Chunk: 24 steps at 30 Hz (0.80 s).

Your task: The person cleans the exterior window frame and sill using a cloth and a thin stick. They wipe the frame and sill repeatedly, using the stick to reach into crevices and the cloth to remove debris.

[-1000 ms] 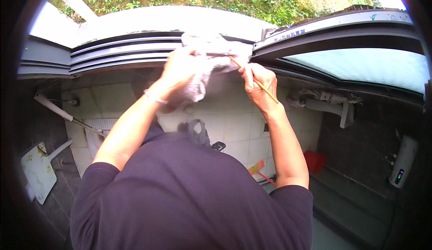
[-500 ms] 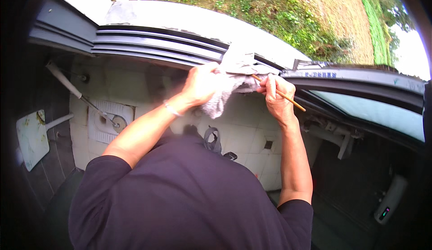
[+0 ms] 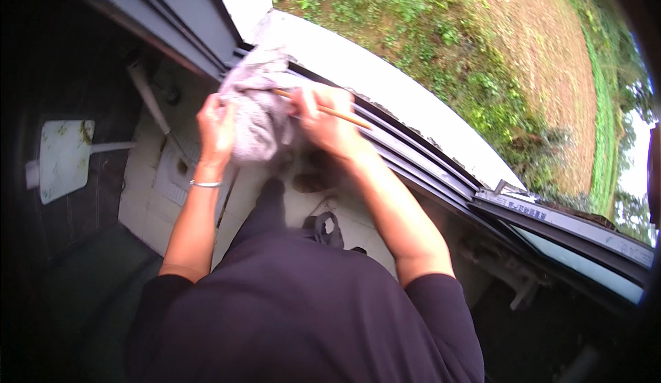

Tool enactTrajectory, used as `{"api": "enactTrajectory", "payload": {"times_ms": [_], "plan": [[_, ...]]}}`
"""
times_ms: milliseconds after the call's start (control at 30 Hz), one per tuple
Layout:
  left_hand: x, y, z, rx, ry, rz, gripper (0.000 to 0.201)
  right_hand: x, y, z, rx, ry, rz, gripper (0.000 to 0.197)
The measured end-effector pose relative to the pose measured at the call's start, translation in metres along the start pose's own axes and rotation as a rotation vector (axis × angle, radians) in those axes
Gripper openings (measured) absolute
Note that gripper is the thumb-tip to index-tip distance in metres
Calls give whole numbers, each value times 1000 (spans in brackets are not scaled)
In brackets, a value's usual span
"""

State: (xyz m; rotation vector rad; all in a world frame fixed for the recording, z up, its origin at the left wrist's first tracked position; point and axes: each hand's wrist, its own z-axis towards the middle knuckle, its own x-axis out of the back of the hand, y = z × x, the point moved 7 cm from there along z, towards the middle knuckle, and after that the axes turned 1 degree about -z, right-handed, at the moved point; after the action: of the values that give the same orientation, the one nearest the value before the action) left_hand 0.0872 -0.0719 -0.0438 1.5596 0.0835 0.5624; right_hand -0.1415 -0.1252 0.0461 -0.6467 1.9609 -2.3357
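A crumpled pale pinkish-grey cloth [image 3: 256, 107] lies over the left end of the dark grey window track [image 3: 392, 131], against the upright frame [image 3: 182, 11]. My left hand [image 3: 217, 129] grips the cloth's near left edge, its wrist circled by a silver bracelet [image 3: 206, 184]. In my right hand [image 3: 323, 116] is a thin wooden stick [image 3: 348, 117], held between closed fingers and thumb. Its far end meets the cloth, which hides the tip. The other end sticks out to the right over the track.
Beyond the track lie a white ledge [image 3: 385, 73] and a weedy slope [image 3: 413, 25]. A sliding glass panel [image 3: 575, 252] stands at the right. Below are a squat toilet [image 3: 180, 169], a pale pipe [image 3: 148, 97] and a white board [image 3: 65, 159] on the left wall.
Both hands, the cloth and the stick have moved left along the track to its corner with the upright frame. My view has turned as well.
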Motion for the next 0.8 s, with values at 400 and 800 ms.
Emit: {"api": "enactTrajectory", "payload": {"times_ms": [400, 800], "plan": [[1, 113, -10, 22, -408, -556, 39, -1, 37, -35, -215, 315, 1217, 42], [-265, 201, -199, 180, -1173, -757, 28, 240, 36, -352, 35, 1073, 1009, 40]]}}
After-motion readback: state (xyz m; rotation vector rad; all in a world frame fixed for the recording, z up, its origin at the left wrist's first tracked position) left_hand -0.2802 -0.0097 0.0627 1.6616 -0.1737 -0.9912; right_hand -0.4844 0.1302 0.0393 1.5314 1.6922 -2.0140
